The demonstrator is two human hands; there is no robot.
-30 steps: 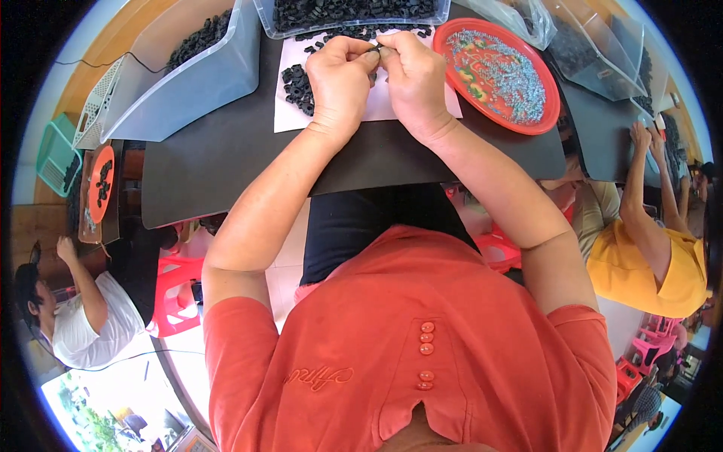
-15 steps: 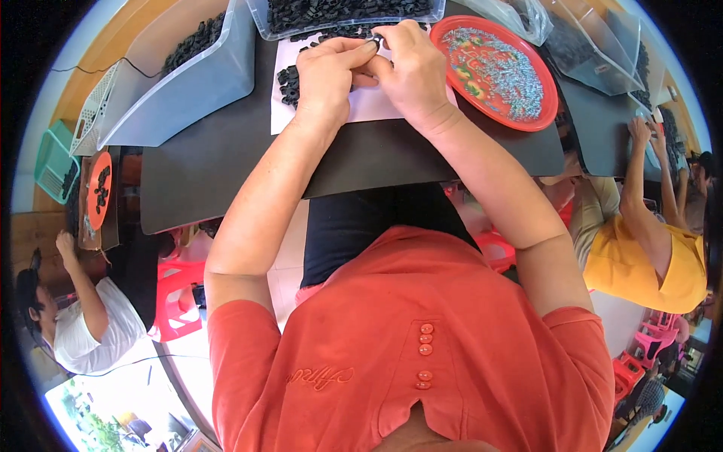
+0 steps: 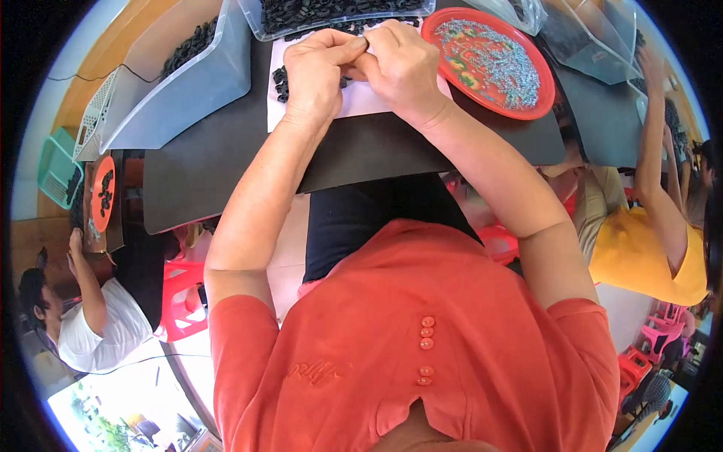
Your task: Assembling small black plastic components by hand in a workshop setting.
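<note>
Above a sheet of white paper [image 3: 376,103], both hands are raised close together with fingertips meeting. Thumb and fingers of my left hand [image 3: 312,71] pinch at a small black part [image 3: 365,47], mostly covered by the fingers. My right hand [image 3: 407,71] is closed on the same spot from the other side. Loose black plastic parts [image 3: 281,84] lie on the paper beside my left hand, with more behind the hands. Right of my right hand is a round red tray [image 3: 520,114] with many small silvery pieces [image 3: 518,75] spread over its patterned base.
A clear tub [image 3: 275,32] of black parts stands beyond the paper. At left is a large translucent bin [image 3: 181,105] with black parts; another bin [image 3: 591,53] is at far right. The dark table's edge [image 3: 361,181] runs before me. People in white [image 3: 105,324] and yellow [image 3: 640,256] sit either side.
My hands stay together but have drawn in closer, covering more of the small part, whose shiny bit showed before. The person in yellow has reached an arm farther forward.
</note>
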